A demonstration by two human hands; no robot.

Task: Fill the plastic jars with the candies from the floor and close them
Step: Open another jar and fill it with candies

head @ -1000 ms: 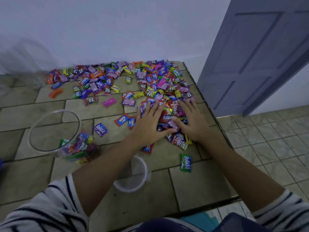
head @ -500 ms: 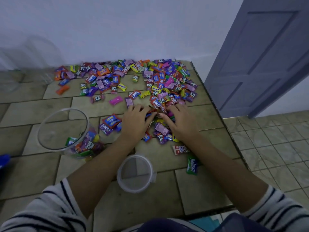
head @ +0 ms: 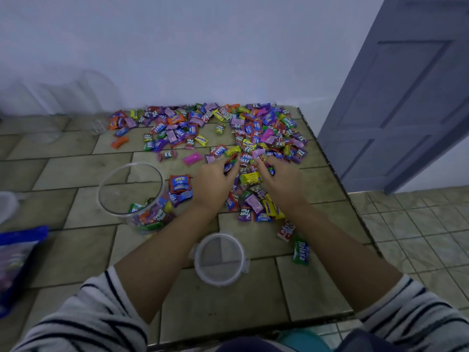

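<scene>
Colourful wrapped candies (head: 264, 130) lie spread over the tiled floor near the wall. My left hand (head: 215, 184) and my right hand (head: 281, 181) sit side by side at the near edge of the pile, fingers curled round a small heap of candies (head: 250, 179) between them. A clear plastic jar (head: 132, 191) stands left of my left hand, open, with a shallow layer of candies in its bottom. A clear round lid (head: 220, 259) lies on the floor between my forearms. More candies are scattered under and just behind my wrists.
More clear jars (head: 45, 110) stand at the wall on the far left. A blue bag (head: 17, 260) lies at the left edge. A grey door (head: 406, 97) stands open on the right, beyond the platform's raised edge (head: 337, 179). A green candy (head: 300, 251) lies apart near that edge.
Both hands went from flat and spread on the pile to curled, raking candies toward me into a heap. Loose candies now trail behind my wrists.
</scene>
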